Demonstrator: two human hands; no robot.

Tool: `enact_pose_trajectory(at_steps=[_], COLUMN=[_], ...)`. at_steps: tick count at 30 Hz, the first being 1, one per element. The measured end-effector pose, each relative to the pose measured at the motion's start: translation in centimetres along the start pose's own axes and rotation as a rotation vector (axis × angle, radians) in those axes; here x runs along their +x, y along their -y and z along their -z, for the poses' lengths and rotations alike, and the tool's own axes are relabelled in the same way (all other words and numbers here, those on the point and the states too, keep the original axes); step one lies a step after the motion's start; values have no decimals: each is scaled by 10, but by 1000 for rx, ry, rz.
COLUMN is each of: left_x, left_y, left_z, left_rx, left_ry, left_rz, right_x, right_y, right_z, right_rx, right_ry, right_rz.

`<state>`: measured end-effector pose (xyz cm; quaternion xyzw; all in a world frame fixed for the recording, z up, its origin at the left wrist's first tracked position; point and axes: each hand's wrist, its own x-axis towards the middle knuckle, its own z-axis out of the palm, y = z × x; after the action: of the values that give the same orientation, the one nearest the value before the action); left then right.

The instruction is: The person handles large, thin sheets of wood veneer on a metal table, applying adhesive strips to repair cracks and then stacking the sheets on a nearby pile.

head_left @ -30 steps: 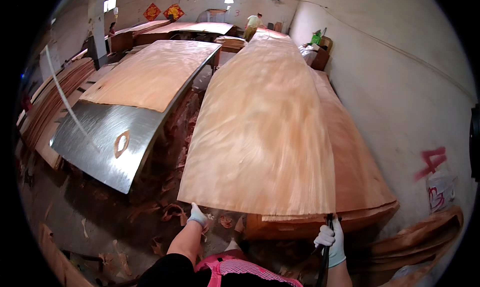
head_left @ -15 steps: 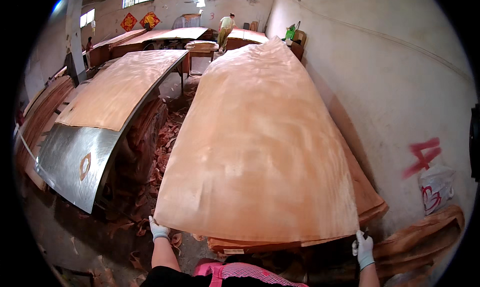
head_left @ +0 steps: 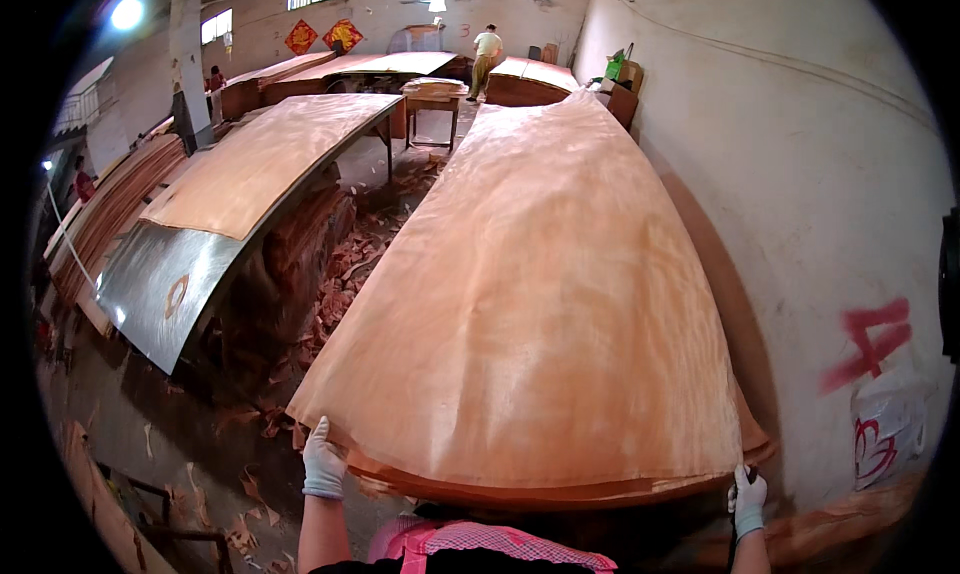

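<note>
I have a big thin veneer sheet (head_left: pixel 540 304) by its near edge, lying over the stack of veneer (head_left: pixel 560 482) that runs along the white wall (head_left: pixel 800 154) on my right. What worries me most is the sheet itself: it looks paper-thin and very wide, held only at its two near corners, so an uneven pull from one side could, I judge, split it along the grain or crease it. The middle bellies up between my grips, and trapped air could let it drift sideways off the stack, towards the wall or into the aisle littered with veneer scraps (head_left: pixel 350 264). The far end is well away from me and I cannot see how it sits, so a snag there would go unnoticed

My left hand (head_left: pixel 323 461), in a white glove, is closed on the near left corner, fingers curled over the sheet's edge. My right hand (head_left: pixel 748 498), also gloved, sits at the near right corner, closed narrow; it looks to pinch the edge, though the rim of the view blurs the contact

To my left a second worktop (head_left: pixel 160 274) with a bare metal plate carries another veneer sheet (head_left: pixel 270 154). A person (head_left: pixel 487 59) stands far off at the end of the hall
</note>
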<state>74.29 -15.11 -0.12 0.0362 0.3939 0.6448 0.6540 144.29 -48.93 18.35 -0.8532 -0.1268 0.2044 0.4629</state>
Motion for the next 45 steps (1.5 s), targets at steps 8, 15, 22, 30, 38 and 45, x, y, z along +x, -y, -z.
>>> enact_pose_trajectory(at_steps=[8, 15, 22, 30, 38, 45], left_x=[10, -12, 68, 25, 7, -29], left_y=[75, 112, 122, 153, 143, 136], left_z=[8, -17, -10, -17, 17, -46], left_rx=[95, -31, -46, 282, 1062, 969], left_ry=[11, -56, -87, -204, -554, -545], left_rz=[-70, -12, -128, -11, -349, -306], right_x=[119, 138, 175, 210, 224, 215], right_y=[-39, -57, -31, -70, -96, -112], right_z=[43, 55, -11, 21, -3, 11], right_rx=[-8, 22, 31, -134, -160, -164], right_ry=[22, 53, 114, 60, 162, 189], right_rz=[51, -10, -12, -8, -39, -41])
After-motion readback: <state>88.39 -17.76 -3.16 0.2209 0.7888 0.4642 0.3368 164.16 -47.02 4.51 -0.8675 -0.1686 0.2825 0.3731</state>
